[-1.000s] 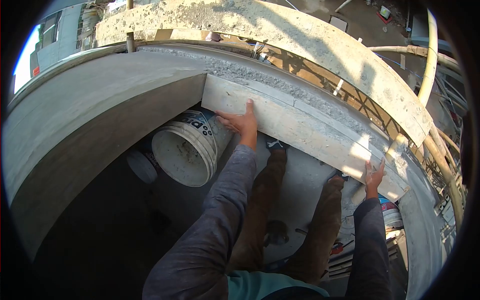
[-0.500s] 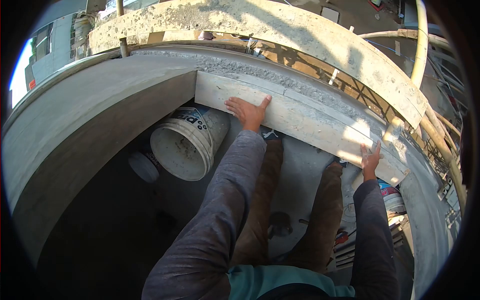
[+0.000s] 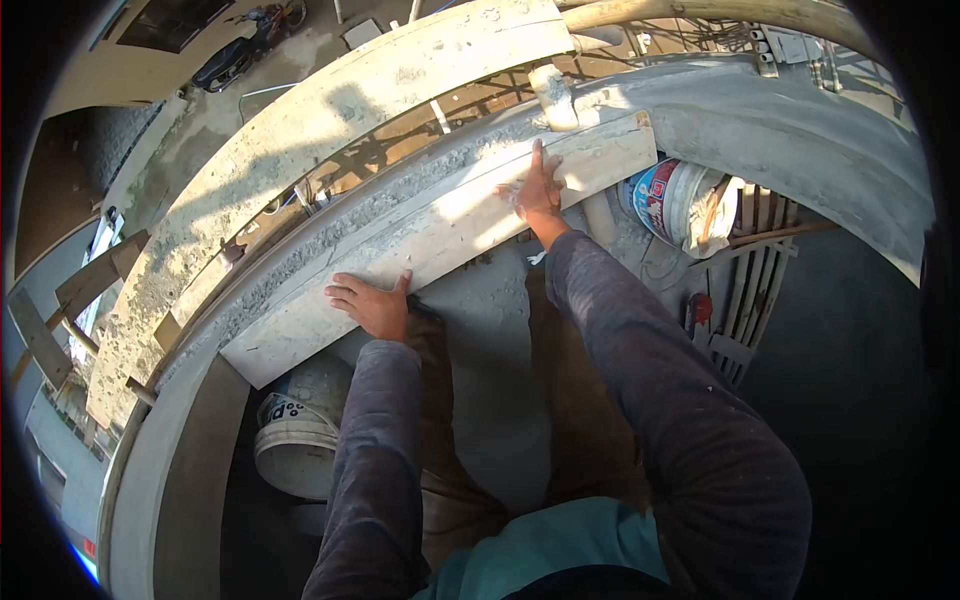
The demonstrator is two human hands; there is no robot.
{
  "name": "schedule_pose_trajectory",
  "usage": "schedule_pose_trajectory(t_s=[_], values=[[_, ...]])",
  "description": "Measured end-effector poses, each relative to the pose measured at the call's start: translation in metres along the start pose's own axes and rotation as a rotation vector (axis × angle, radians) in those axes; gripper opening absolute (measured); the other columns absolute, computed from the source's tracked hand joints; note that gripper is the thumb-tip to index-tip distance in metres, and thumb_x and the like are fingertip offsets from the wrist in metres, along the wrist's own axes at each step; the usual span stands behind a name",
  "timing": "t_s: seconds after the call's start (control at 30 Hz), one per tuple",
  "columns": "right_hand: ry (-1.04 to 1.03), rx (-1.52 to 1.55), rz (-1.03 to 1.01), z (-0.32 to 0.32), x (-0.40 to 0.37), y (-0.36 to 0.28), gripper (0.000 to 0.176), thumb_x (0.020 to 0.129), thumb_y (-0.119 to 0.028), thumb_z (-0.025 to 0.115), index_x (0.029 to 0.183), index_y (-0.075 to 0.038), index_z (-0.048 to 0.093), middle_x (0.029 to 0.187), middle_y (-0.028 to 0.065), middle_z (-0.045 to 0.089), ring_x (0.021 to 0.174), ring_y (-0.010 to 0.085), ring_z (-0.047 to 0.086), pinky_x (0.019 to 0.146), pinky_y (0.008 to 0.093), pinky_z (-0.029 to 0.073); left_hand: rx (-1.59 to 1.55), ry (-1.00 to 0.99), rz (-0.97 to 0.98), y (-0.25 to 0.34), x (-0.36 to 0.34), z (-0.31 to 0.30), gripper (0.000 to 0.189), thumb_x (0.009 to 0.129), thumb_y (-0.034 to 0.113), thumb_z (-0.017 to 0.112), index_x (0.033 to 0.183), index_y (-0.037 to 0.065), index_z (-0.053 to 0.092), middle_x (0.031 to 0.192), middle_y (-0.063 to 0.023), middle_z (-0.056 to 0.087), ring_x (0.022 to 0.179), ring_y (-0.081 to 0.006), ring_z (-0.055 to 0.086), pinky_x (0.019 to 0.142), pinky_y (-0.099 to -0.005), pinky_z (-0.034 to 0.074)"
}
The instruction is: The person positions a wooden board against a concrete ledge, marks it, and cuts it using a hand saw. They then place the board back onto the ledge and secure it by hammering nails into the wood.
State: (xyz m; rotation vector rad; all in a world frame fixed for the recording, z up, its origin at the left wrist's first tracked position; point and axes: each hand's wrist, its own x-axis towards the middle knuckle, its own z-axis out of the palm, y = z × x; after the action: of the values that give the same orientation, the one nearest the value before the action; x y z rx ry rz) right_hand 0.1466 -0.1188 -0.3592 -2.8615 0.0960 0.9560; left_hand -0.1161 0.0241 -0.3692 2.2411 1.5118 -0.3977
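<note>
A long pale board (image 3: pixel 450 238), flecked with cement, lies along the inner side of a rough concrete ledge (image 3: pixel 310 255). My left hand (image 3: pixel 375 305) rests on the board left of its middle, fingers spread and thumb apart. Farther along to the right, my right hand (image 3: pixel 540 195) presses on the board with its fingers spread. Neither hand is wrapped round anything. Just past the right hand, a short, cement-crusted pipe stub (image 3: pixel 553 98) stands at the ledge.
A white bucket (image 3: pixel 295 445) stands at left; a labelled bucket (image 3: pixel 675 205) sits under the board's right end. Near it lie a slatted wooden piece (image 3: pixel 752 300) and a red tool (image 3: pixel 699 308). Beyond the ledge runs a scaffold plank (image 3: pixel 270 140). A concrete wall (image 3: pixel 770 135) borders the right.
The view has swung toward the right, so the board and hands appear farther left. Both hands remain on the board, fingers spread; the right-hand bucket and slats show more fully.
</note>
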Motion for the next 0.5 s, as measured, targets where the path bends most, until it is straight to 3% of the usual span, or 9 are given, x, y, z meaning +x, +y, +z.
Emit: schedule_pose_trajectory(t_s=[0.07,0.2,0.27,0.33,0.37,0.4,0.43,0.47,0.5], values=[[-0.017,0.040,0.006,-0.003,-0.002,0.003,0.115,0.065,-0.039,0.082,0.148,-0.024,0.004,0.150,0.0287,0.003,0.127,0.0623,0.020,0.103,0.0523,0.036,0.088,-0.099,-0.086,0.010,0.005,-0.002,0.130,0.059,0.059,0.079,0.138,-0.017,0.009,0.141,-0.0429,0.010,0.133,-0.0550,0.010,0.110,-0.0567,0.014],[0.008,0.170,-0.077,-0.018,-0.024,0.015,0.111,0.068,-0.047,0.078,0.149,-0.020,0.007,0.149,0.0296,0.003,0.129,0.0583,0.021,0.097,0.0594,0.038,0.261,-0.161,-0.059,-0.002,0.016,0.016,0.133,0.061,0.067,0.073,0.134,-0.022,0.008,0.138,-0.0443,0.015,0.134,-0.0550,0.009,0.109,-0.0576,0.014],[0.039,0.330,-0.243,-0.015,-0.074,0.040,0.106,0.070,-0.052,0.073,0.148,-0.017,0.011,0.148,0.0309,0.007,0.128,0.0570,0.025,0.096,0.0636,0.035,0.315,-0.189,-0.050,-0.008,0.023,0.018,0.135,0.059,0.070,0.072,0.135,-0.021,0.007,0.138,-0.0441,0.016,0.134,-0.0547,0.011,0.108,-0.0574,0.015],[-0.323,0.305,-0.569,-0.032,-0.176,0.083,0.086,0.074,-0.055,0.068,0.141,-0.012,0.034,0.144,0.0257,0.027,0.128,0.0470,0.034,0.101,0.0538,0.035,0.325,-0.166,-0.037,-0.015,0.026,0.024,0.137,0.057,0.071,0.073,0.136,-0.020,0.007,0.138,-0.0438,0.016,0.134,-0.0549,0.011,0.108,-0.0575,0.016],[-0.679,0.358,-0.730,-0.048,-0.234,0.108,0.080,0.075,-0.054,0.067,0.137,-0.011,0.041,0.144,0.0221,0.032,0.129,0.0396,0.037,0.103,0.0466,0.035,0.312,-0.125,-0.061,-0.019,0.028,0.029,0.139,0.055,0.072,0.073,0.136,-0.020,0.008,0.138,-0.0436,0.017,0.133,-0.0551,0.012,0.108,-0.0576,0.017],[-1.120,0.413,-0.727,-0.060,-0.289,0.132,0.077,0.076,-0.053,0.067,0.136,-0.011,0.043,0.143,0.0205,0.035,0.129,0.0355,0.039,0.103,0.0443,0.035,0.311,-0.129,-0.047,-0.023,0.032,0.032,0.139,0.055,0.072,0.073,0.136,-0.020,0.008,0.138,-0.0436,0.017,0.133,-0.0551,0.012,0.108,-0.0576,0.017],[-1.332,0.411,-0.799,-0.064,-0.341,0.162,0.073,0.074,-0.051,0.068,0.132,-0.011,0.047,0.143,0.0185,0.035,0.127,0.0347,0.041,0.101,0.0457,0.038,0.298,-0.122,-0.073,-0.030,0.037,0.034,0.140,0.053,0.073,0.073,0.137,-0.018,0.008,0.139,-0.0437,0.015,0.133,-0.0550,0.013,0.108,-0.0573,0.018],[-1.309,0.338,-0.965,-0.060,-0.387,0.189,0.059,0.079,-0.044,0.066,0.124,-0.008,0.055,0.132,0.0203,0.047,0.120,0.0323,0.049,0.095,0.0446,0.042,0.292,-0.117,-0.101,-0.033,0.036,0.037,0.141,0.051,0.074,0.073,0.138,-0.016,0.007,0.139,-0.0438,0.014,0.133,-0.0550,0.015,0.108,-0.0570,0.019],[-1.420,0.382,-0.925,-0.044,-0.421,0.208,0.045,0.083,-0.038,0.061,0.115,-0.007,0.059,0.124,0.0181,0.053,0.111,0.0322,0.054,0.089,0.0435,0.043,0.303,-0.127,-0.093,-0.030,0.033,0.037,0.141,0.051,0.074,0.073,0.138,-0.016,0.007,0.139,-0.0438,0.014,0.133,-0.0550,0.015,0.108,-0.0570,0.019]])
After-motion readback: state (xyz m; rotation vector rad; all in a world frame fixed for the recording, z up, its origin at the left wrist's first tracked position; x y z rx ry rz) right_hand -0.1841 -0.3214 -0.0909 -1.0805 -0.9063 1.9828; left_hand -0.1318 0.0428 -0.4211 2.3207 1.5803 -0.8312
